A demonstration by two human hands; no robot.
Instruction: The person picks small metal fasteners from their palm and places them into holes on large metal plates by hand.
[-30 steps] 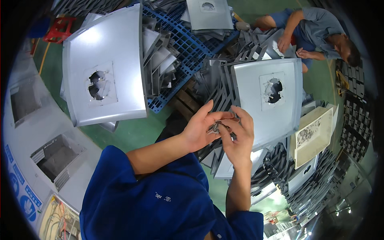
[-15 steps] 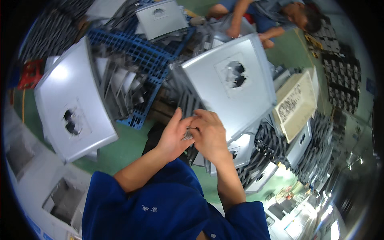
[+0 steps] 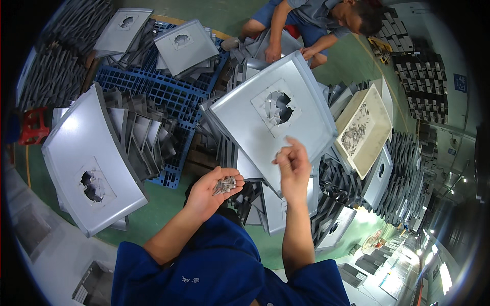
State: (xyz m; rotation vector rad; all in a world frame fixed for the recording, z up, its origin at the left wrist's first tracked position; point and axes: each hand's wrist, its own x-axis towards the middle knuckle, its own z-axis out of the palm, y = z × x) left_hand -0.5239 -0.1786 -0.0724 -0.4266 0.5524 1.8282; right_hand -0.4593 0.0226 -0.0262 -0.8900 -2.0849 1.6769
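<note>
Cupped and palm up, my left hand (image 3: 205, 196) carries a small heap of short grey metal pins (image 3: 224, 186). My right hand (image 3: 294, 171) is raised over the near edge of a large grey sheet-metal panel (image 3: 245, 109), thumb and fingers pinched together. What they pinch is too small and blurred to make out. The panel lies on top of a stack and has a dark, ragged-looking opening (image 3: 279, 107) in a square recess. A similar panel (image 3: 71, 148) rests on another stack to the left.
A cream bin (image 3: 376, 127) of small metal pieces stands at the right on stacked parts. Behind is a blue pallet (image 3: 148, 81) bearing more panels (image 3: 186, 48). Across the large panel, a co-worker's hand (image 3: 273, 52) is close to its far edge. A red stool (image 3: 34, 126) stands far left.
My hands have come apart. The right moved up and right over the panel; the left lowered slightly and turned palm up, showing the pins. The view has shifted a little.
</note>
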